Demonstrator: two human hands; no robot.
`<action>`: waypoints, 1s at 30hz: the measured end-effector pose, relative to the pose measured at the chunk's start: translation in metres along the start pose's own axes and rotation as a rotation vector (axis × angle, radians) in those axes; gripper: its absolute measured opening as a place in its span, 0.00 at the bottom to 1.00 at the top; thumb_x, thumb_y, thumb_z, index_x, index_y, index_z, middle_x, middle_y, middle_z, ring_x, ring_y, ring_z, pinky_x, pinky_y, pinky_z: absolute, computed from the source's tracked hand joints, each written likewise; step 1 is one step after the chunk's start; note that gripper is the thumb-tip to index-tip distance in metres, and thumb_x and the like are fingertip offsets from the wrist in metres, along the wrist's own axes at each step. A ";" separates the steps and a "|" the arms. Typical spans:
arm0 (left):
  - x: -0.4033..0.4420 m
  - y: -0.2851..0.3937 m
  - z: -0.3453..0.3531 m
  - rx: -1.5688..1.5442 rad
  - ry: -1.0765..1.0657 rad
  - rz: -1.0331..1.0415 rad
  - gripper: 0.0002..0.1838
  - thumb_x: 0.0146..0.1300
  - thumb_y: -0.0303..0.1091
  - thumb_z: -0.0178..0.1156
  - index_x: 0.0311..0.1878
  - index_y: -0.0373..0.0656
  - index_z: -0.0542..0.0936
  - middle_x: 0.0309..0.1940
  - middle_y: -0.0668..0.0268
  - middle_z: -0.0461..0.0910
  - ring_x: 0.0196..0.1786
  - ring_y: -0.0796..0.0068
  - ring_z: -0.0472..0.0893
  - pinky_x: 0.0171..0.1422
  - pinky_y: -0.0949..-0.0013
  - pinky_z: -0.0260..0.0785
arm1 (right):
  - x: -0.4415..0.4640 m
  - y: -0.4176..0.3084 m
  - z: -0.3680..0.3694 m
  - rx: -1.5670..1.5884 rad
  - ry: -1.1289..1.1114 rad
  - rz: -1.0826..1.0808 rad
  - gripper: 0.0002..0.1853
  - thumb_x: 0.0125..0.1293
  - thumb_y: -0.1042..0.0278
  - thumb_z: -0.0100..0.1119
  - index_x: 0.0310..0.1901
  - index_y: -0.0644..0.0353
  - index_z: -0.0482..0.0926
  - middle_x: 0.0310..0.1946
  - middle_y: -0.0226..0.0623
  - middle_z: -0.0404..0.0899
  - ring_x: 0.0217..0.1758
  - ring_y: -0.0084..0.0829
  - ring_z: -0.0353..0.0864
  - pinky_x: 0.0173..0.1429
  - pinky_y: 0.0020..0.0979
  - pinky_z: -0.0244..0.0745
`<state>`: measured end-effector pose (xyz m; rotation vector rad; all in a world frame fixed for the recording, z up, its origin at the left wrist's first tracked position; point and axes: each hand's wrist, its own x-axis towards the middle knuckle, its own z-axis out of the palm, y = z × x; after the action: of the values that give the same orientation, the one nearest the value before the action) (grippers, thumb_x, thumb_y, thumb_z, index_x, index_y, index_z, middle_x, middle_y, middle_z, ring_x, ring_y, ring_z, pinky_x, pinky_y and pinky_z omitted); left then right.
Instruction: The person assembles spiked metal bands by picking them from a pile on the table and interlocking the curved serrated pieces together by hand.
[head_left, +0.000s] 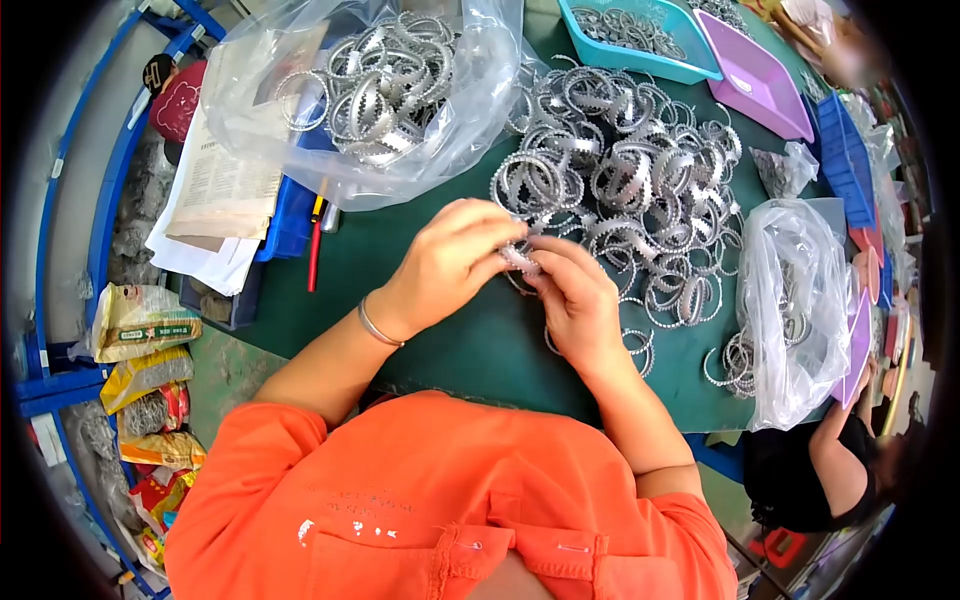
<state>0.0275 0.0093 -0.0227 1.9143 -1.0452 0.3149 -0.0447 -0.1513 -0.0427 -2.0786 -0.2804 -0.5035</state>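
Left grip, right grip | pinched closed on metal ring | ring between them

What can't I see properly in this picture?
All in the head view:
Held ring: left hand and right hand cover part.
Paper's writing: too small, blurred.
Rightmost big bag: cloudy plastic blurs the inside.
Ring pile: top ones hide lower ones.
Turquoise tray: picture's top edge cuts it.

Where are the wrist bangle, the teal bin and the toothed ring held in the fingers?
Wrist bangle [370, 327]: head view, on its metal band.
Teal bin [650, 68]: head view, on its near wall.
Toothed ring [519, 260]: head view, on the visible part of its band.
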 end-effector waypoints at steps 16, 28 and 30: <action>-0.011 -0.001 -0.006 0.019 -0.079 -0.165 0.19 0.42 0.27 0.69 0.40 0.39 0.75 0.43 0.62 0.71 0.38 0.71 0.74 0.36 0.71 0.68 | 0.014 -0.004 -0.002 0.074 -0.054 0.132 0.11 0.49 0.84 0.57 0.37 0.65 0.77 0.36 0.43 0.75 0.37 0.41 0.77 0.40 0.31 0.73; -0.027 0.015 -0.018 -0.332 -0.099 -0.596 0.06 0.57 0.25 0.59 0.37 0.34 0.76 0.22 0.69 0.76 0.24 0.87 0.73 0.27 0.83 0.65 | 0.009 -0.013 0.001 -0.066 -0.245 0.102 0.25 0.48 0.80 0.60 0.50 0.64 0.66 0.35 0.46 0.75 0.37 0.44 0.75 0.41 0.36 0.71; -0.026 0.015 -0.013 -0.477 0.019 -0.745 0.04 0.60 0.26 0.56 0.36 0.35 0.75 0.22 0.69 0.75 0.22 0.86 0.72 0.25 0.83 0.65 | 0.011 -0.009 0.009 -0.142 -0.205 -0.032 0.27 0.48 0.80 0.60 0.52 0.67 0.62 0.36 0.46 0.76 0.39 0.44 0.74 0.43 0.36 0.70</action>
<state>0.0022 0.0302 -0.0217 1.7062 -0.2933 -0.3154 -0.0358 -0.1387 -0.0355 -2.2711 -0.4087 -0.3371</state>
